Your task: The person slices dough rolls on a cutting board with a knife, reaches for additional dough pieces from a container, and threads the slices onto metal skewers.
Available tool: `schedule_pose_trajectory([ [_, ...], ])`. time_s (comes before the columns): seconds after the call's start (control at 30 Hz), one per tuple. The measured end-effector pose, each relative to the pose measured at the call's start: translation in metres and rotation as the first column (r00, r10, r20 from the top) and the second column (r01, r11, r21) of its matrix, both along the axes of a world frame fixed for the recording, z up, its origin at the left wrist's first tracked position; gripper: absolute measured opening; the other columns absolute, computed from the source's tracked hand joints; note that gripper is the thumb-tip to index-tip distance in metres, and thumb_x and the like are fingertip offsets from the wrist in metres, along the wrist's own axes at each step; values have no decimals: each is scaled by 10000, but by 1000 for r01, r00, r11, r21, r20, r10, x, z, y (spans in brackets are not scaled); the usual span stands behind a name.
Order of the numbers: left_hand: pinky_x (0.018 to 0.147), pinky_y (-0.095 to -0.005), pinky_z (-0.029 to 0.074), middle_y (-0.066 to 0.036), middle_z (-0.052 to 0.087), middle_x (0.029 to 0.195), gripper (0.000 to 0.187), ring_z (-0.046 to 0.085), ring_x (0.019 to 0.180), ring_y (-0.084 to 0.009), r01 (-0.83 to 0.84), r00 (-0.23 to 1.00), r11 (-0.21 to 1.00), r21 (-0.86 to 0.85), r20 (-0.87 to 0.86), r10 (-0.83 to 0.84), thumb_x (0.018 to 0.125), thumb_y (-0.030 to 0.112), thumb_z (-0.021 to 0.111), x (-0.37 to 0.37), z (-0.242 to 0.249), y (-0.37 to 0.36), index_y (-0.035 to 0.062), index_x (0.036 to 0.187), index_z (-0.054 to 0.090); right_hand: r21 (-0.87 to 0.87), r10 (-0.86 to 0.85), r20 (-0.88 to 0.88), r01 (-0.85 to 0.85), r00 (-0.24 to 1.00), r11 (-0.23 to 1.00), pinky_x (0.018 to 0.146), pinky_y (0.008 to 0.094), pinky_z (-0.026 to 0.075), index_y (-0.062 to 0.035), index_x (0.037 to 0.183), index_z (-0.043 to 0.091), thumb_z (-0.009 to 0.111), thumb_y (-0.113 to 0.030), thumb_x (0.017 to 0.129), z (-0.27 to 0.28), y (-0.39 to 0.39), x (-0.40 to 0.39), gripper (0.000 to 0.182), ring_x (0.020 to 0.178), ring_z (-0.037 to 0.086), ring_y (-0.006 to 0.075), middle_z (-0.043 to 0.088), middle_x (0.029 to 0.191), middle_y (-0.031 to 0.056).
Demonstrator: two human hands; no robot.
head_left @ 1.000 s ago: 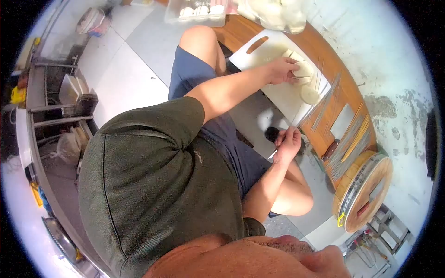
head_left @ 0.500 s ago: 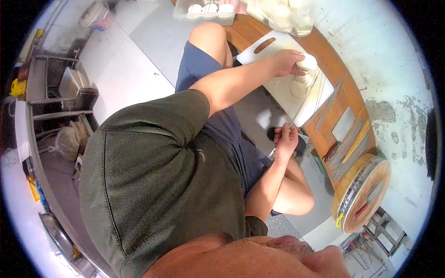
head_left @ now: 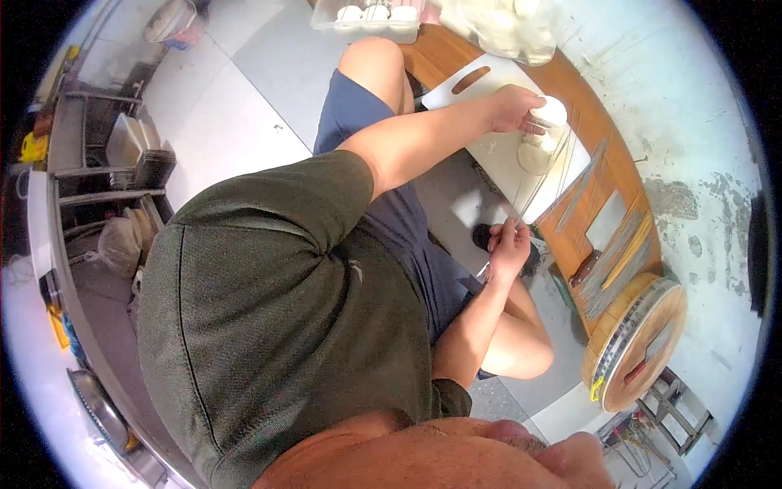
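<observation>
My left hand [head_left: 516, 109] is closed around the edge of a white round piece [head_left: 551, 111], held over the white cutting board [head_left: 509, 159]. Just below it shows a second pale, rounded piece [head_left: 535, 155], overlapping the board in this view. My right hand [head_left: 509, 244] is at the board's near corner, with fingers pinched on the ends of thin skewers [head_left: 531, 192]. These skewers run from its fingertips up toward the white pieces. My left fingertips are partly hidden behind the piece they hold.
Loose grey and yellow skewers [head_left: 623, 261] lie on the wooden table [head_left: 623, 175] beside a cleaver [head_left: 605, 220]. Past them stands a round chopping block [head_left: 664, 326] with a metal band. A clear plastic box [head_left: 366, 28] of white pieces and a plastic bag [head_left: 497, 33] occupy the far end.
Both hands keep nearly the same pose and grip. The scene has shifted slightly to the right in view, and the lower pale piece looks more solid than before.
</observation>
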State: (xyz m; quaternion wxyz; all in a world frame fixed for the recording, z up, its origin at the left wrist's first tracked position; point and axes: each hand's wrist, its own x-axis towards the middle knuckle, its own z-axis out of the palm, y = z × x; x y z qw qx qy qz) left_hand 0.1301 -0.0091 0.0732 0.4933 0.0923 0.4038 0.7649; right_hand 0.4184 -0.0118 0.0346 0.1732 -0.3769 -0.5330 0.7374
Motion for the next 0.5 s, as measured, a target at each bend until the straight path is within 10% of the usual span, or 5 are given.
schedule_pose_trajectory([
  [0.5,848,-409,593,-176,618,1203,332,636,1073,-293,-15,997,1000,-15,-72,14,966,158,584,2,5,0,-99,1174,573,13,-35,23,35,999,999,437,207,342,-61,933,565,559,-164,1008,3,-4,-5,128,476,469,69,616,661,34],
])
